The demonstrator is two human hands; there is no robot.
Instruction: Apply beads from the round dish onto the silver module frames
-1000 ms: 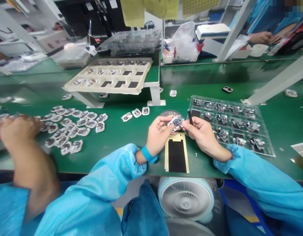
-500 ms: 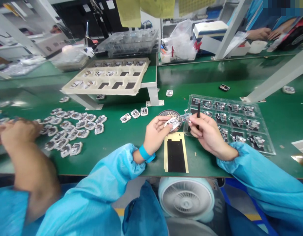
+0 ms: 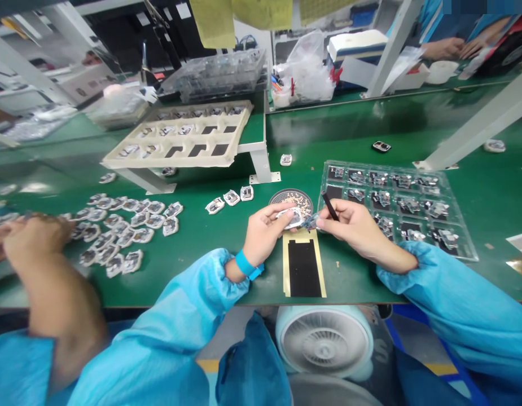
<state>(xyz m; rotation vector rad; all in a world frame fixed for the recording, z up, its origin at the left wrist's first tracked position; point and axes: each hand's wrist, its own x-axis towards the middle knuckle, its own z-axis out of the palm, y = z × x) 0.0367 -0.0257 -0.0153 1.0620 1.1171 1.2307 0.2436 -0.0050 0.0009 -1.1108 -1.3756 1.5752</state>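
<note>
My left hand grips a small white plastic housing with parts inside. Close to its right side, my right hand pinches a small clear-and-metallic part by its edge. A slim black tool, whose kind I cannot make out, is tucked in the same right hand and points up to the left. Just behind both hands sits a round dish of tiny tan pieces. In front of them lies a yellow sheet with a black pad.
At right is a clear compartment tray of metallic parts. Several white housings lie left. A cream tray rests on a raised shelf. A co-worker's arm reaches in at left. A fan stands below the table edge.
My right hand has lowered and brought the clear-and-metallic part to the housing's right edge. The black tool has tipped from upright to leaning left. The view has shifted slightly.
</note>
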